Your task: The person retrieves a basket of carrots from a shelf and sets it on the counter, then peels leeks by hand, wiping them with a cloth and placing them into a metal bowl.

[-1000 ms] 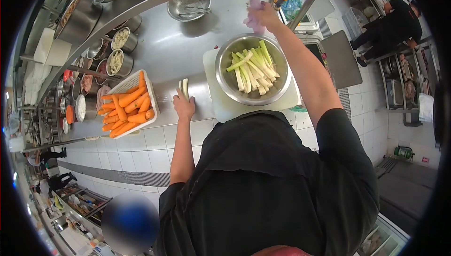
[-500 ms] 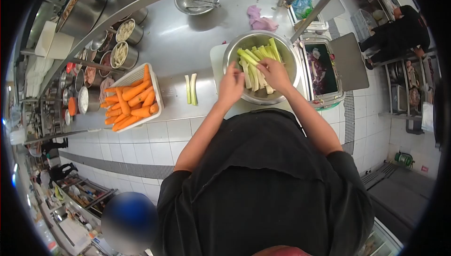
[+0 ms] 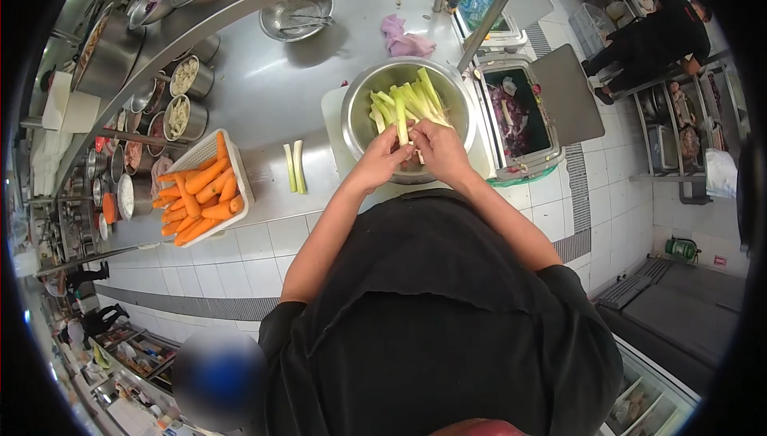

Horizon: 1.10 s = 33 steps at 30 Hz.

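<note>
A steel bowl (image 3: 355, 84) holds several pale green and white leek-like stalks (image 3: 423, 94) and stands on a white cutting board (image 3: 334, 108). Over the bowl's near side, my left hand (image 3: 385, 160) is closed on the lower end of one stalk (image 3: 402, 112). My right hand (image 3: 441, 151) is beside it, its fingers pinched together at the white stalk ends; what they hold is too small to make out. Two cut stalks (image 3: 295, 167) lie side by side on the steel table, left of the board.
A white basket (image 3: 242, 176) of carrots (image 3: 206, 183) stands at left. A pink cloth (image 3: 406, 38) and a second steel bowl (image 3: 296, 34) lie beyond. An open bin (image 3: 515, 116) with purple scraps is at right. A person (image 3: 659, 40) stands farther right, near shelves.
The pink cloth went from my right hand onto the table. My left hand left the two stalks there. Both hands came to the bowl, and my left now grips a stalk.
</note>
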Available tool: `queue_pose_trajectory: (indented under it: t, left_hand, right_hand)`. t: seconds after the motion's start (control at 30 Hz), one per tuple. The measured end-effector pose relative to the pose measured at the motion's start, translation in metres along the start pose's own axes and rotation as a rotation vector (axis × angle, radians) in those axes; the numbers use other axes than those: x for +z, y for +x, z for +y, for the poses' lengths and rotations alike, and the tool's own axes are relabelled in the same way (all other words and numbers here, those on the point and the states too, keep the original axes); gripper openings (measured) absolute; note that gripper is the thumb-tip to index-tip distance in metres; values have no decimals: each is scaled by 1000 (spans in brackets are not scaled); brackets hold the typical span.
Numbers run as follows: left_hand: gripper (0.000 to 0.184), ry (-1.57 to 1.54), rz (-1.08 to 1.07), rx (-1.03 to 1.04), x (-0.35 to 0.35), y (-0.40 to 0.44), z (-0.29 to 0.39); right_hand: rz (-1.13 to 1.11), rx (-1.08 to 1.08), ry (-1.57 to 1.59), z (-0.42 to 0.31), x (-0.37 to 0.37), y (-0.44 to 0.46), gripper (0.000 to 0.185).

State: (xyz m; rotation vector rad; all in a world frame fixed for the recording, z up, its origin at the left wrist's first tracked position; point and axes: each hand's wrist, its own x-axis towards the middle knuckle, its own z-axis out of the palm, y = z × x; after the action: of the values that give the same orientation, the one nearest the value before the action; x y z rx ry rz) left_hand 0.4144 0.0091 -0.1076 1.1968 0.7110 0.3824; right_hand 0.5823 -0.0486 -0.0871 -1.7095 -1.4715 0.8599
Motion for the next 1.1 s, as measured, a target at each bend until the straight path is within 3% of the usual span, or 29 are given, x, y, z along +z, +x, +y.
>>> queue_pose_trajectory:
  t: [0.1, 0.23, 0.27, 0.3, 0.33, 0.4, 0.47, 0.53, 0.63, 0.7, 0.77, 0.83, 1.03, 1.1]
  left_hand:
    - [49, -240, -44, 29, 5, -4, -3]
    - [42, -269, 2, 16, 1, -17, 7]
    - [26, -193, 42, -6, -4, -18, 5]
    - [20, -118, 80, -28, -8, -20, 2]
    - [20, -121, 81, -28, -11, -19, -4]
    - [29, 123, 89, 113, -17, -16, -14]
    - [30, 283, 107, 79, -18, -16, -9]
    - [31, 448, 115, 44, -14, -18, 2]
    - [22, 707, 206, 76, -8, -28, 20]
    - [19, 354, 328, 165, -12, -35, 27]
    - [25, 397, 282, 179, -20, -43, 32]
    - [32, 432, 234, 199, -22, -45, 36]
    - [40, 520, 211, 292, -22, -47, 33]
    - [40, 383, 217, 329, -20, -45, 27]
  right_hand:
    - [126, -96, -140, 8, -9, 6, 17]
    - [376, -14, -302, 27, -72, 20, 14]
    - [522, -28, -430, 58, -88, 29, 18]
    - [483, 136, -536, 52, -109, 28, 17]
    - [547, 36, -598, 49, -119, 26, 22]
    - [415, -94, -460, 28, -121, 20, 32]
    - [323, -535, -509, 18, -89, 19, 37]
    - [78, -732, -465, -13, -53, 14, 31]
    - [-120, -547, -464, -2, -21, 13, 24]
    - [-123, -531, -359, -2, -14, 12, 21]
    - [-126, -501, -260, -7, -11, 5, 20]
    - [-291, -102, 72, -12, -9, 0, 14]
    - [-175, -90, 172, -8, 4, 2, 17]
    - [-124, -14, 247, 4, 11, 4, 17]
